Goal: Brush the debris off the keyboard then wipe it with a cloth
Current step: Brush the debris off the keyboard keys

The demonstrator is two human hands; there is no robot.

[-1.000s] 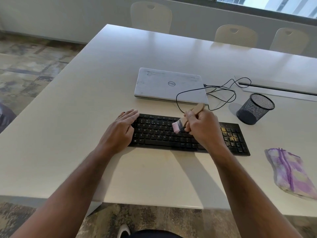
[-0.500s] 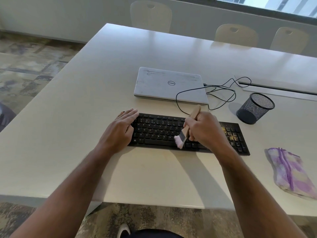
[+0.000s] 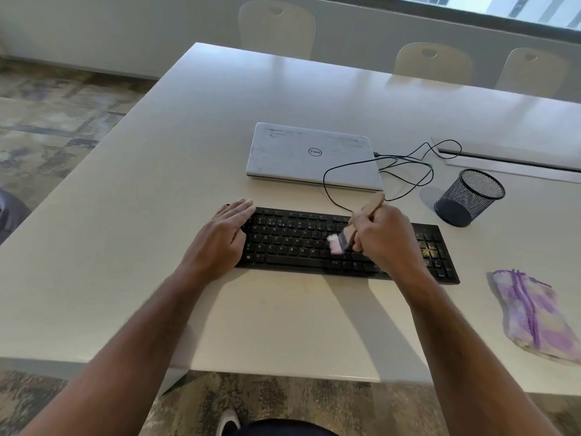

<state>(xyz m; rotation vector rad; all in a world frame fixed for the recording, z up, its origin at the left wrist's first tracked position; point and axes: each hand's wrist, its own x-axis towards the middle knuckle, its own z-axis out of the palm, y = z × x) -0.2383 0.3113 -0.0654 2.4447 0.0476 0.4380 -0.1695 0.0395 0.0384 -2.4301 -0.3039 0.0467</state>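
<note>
The brushing step is in hand, and by the look of it the wiping has not begun. The right hand (image 3: 385,240) is wrapped around the wooden handle of a small brush (image 3: 352,226), whose pale pink bristles press down on the keys just right of the middle of the keyboard (image 3: 292,243). The left hand (image 3: 221,239) lies flat with straight fingers over the keyboard's left end, holding nothing, apparently steadying the board. The keyboard is black, long and low, lying square to the person near the front of the tabletop (image 3: 157,215), its cable (image 3: 327,187) looping back over the closed white laptop (image 3: 311,154) behind it. Yellowish debris (image 3: 427,249) is speckled over the number pad at the right end, partly hidden behind the right wrist, so I judge the brushing unfinished; the lettered keys on the left look clean, though fine dust would be too small to tell. The next move likely calls for carrying the bristles rightward across the number pad, flicking the crumbs off the edge rather than into the gaps. Only then comes the cloth (image 3: 531,313), a purple and yellow crumpled one lying untouched to the right, well apart from the keyboard, with a mesh pen cup (image 3: 468,198) behind it.
</note>
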